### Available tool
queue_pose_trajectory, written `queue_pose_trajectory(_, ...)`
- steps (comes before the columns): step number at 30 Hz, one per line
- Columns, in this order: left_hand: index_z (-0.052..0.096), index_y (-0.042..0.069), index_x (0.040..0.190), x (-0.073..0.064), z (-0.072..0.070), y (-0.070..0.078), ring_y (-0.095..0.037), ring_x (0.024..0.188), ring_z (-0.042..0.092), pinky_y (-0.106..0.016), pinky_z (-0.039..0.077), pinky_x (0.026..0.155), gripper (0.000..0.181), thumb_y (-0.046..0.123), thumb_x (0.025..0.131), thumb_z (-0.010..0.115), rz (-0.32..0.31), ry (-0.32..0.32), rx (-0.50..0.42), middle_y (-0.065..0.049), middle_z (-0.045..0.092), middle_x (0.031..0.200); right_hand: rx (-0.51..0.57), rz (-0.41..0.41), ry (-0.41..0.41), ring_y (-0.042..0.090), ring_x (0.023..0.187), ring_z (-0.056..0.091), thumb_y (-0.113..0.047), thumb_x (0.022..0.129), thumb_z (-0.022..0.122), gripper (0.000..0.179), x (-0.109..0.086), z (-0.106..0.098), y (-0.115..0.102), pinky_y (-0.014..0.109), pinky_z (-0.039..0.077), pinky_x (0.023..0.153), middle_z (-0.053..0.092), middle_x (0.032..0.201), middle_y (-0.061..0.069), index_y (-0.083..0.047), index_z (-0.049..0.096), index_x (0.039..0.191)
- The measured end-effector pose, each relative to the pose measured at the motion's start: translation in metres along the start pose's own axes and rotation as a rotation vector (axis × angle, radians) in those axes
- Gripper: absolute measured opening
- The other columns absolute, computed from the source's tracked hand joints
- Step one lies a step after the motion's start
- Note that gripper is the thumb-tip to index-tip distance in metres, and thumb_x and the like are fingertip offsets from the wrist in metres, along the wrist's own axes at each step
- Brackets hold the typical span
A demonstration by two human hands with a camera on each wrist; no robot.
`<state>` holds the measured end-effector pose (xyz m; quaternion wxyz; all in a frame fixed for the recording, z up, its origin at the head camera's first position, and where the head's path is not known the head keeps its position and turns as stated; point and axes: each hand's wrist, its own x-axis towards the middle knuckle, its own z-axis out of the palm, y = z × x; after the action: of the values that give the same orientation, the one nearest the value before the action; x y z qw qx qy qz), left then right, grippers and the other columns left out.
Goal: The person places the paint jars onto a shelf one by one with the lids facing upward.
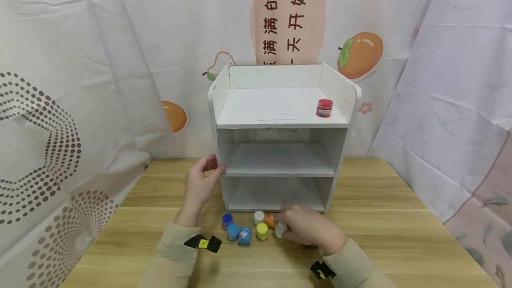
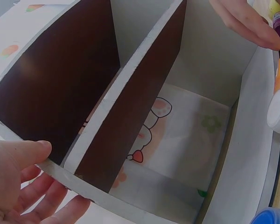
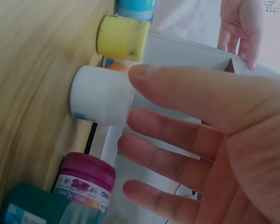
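A small white shelf unit [image 1: 282,125] stands on the wooden table. My left hand [image 1: 201,186] grips the front edge of its left side panel, thumb on one face and fingers round the outside, as the left wrist view shows. In front of the unit, my right hand [image 1: 308,226] is at a white paint jar [image 3: 98,95]. Its thumb and index fingertips lie at the end of that jar, with the fingers fairly straight; firm contact cannot be told. A yellow jar [image 1: 262,231] and an orange jar [image 1: 270,220] are close by.
One red jar [image 1: 324,108] sits on the top shelf at the right. Dark blue [image 1: 227,220], blue [image 1: 233,231] and light blue [image 1: 244,235] jars and another white jar [image 1: 258,218] lie left of the right hand. Magenta [image 3: 86,175] and green [image 3: 32,210] jars are beside it.
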<state>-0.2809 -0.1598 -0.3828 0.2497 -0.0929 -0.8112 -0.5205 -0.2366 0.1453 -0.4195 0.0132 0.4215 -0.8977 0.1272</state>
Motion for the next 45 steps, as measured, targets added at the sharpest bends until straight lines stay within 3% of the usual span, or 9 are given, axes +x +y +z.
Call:
queue_pose_trajectory(7,0.068,0.006,0.125,0.001,0.0,0.002,-0.025,0.107,0.066,-0.045,0.055,0.083,0.037,0.022,0.093,0.078,0.001,-0.001,-0.003,-0.008,0.07,0.115,-0.004,0.007,0.008,0.002,0.076,0.054,-0.007,0.083,0.083,0.018,0.002,0.002,0.003,0.025,0.05,0.065,0.064,0.093,-0.005,-0.018,0.074,0.094)
queue_pose_trajectory(19,0.069,0.007,0.123,0.003,0.001,0.0,-0.025,0.106,0.067,-0.047,0.056,0.084,0.035,0.022,0.092,0.079,0.016,0.009,-0.009,-0.008,0.071,0.114,0.001,0.002,0.021,0.004,0.069,0.046,-0.002,0.08,0.08,0.019,-0.001,0.001,0.005,0.023,0.043,0.06,0.058,0.084,-0.007,-0.018,0.072,0.086)
queue_pose_trajectory(31,0.069,0.008,0.123,0.001,0.0,0.0,-0.025,0.107,0.066,-0.047,0.056,0.086,0.035,0.024,0.093,0.077,-0.005,-0.008,-0.003,-0.007,0.07,0.115,0.003,0.015,-0.013,0.002,0.08,0.055,-0.004,0.08,0.082,0.019,-0.007,-0.003,0.003,0.025,0.051,0.069,0.064,0.092,-0.008,-0.018,0.075,0.091)
queue_pose_trajectory(38,0.069,0.008,0.123,0.0,0.0,-0.003,-0.024,0.107,0.066,-0.046,0.057,0.085,0.033,0.022,0.094,0.077,0.001,-0.006,-0.006,-0.006,0.071,0.114,0.005,0.016,-0.001,0.005,0.07,0.045,-0.001,0.078,0.079,0.027,-0.008,-0.003,0.004,0.024,0.042,0.061,0.053,0.08,-0.008,-0.023,0.062,0.08)
queue_pose_trajectory(45,0.069,0.008,0.122,0.001,0.0,-0.005,-0.024,0.107,0.067,-0.045,0.057,0.084,0.034,0.022,0.093,0.077,0.01,0.001,-0.007,-0.006,0.071,0.113,-0.081,-0.04,0.006,0.006,0.088,0.06,-0.002,0.078,0.085,0.027,-0.009,-0.002,0.004,0.035,0.054,0.081,0.068,0.097,-0.012,-0.022,0.075,0.094)
